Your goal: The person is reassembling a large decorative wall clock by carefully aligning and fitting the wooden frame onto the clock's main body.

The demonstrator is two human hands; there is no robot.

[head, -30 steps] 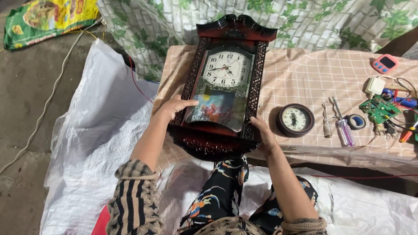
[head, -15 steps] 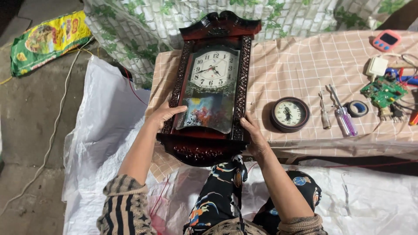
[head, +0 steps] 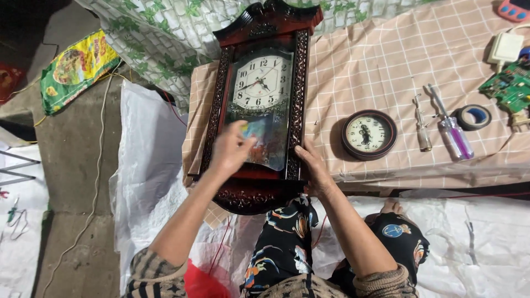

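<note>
A tall dark red wooden wall clock [head: 259, 83] with a carved frame and a white dial lies face up on a low table with a checked cloth [head: 381, 66]. Its bottom end hangs over the table's near edge above my lap. My left hand [head: 229, 152] rests flat on the glass of its lower picture panel, near the left frame. My right hand [head: 313, 168] grips the right side of the frame at the lower corner.
A small round clock [head: 369, 134] lies to the right of the wall clock. Beyond it are two screwdrivers [head: 450, 129], a tape roll [head: 475, 117], a green circuit board [head: 510, 85] and a white adapter [head: 505, 47]. A white plastic sheet [head: 149, 165] covers the floor.
The view has closed in on the clock. My left hand has moved from the frame's left edge onto the lower glass panel. My right hand stays on the right frame.
</note>
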